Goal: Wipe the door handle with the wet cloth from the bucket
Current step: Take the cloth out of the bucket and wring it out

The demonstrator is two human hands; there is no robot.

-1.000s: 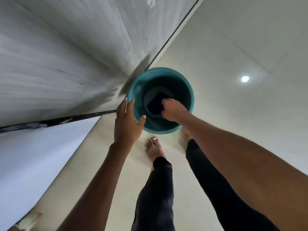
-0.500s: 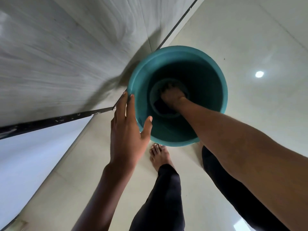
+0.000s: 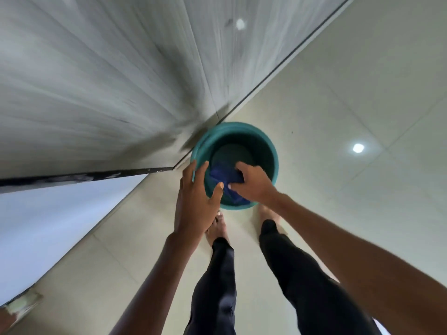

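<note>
Right hand [image 3: 254, 183] noted closed on blue cloth [image 3: 226, 176], fingers pinching a fold, cloth raised near rim level inside teal bucket [image 3: 272, 153]. Half a second earlier, same hand found deep at bucket bottom; cloth since drawn up, so pickup judged under way. Left hand [image 3: 197, 201] spread open, fingers over near rim, thumb toward cloth, steadying bucket; holding nothing. Bucket standing on tiled floor [image 3: 350, 105] just beside grey door panel [image 3: 108, 81], ahead of bare feet. Door handle not in view. Wetness of cloth not confirmable. Wringing probably needed before wiping; dripping on tiles judged a slip risk.
</note>
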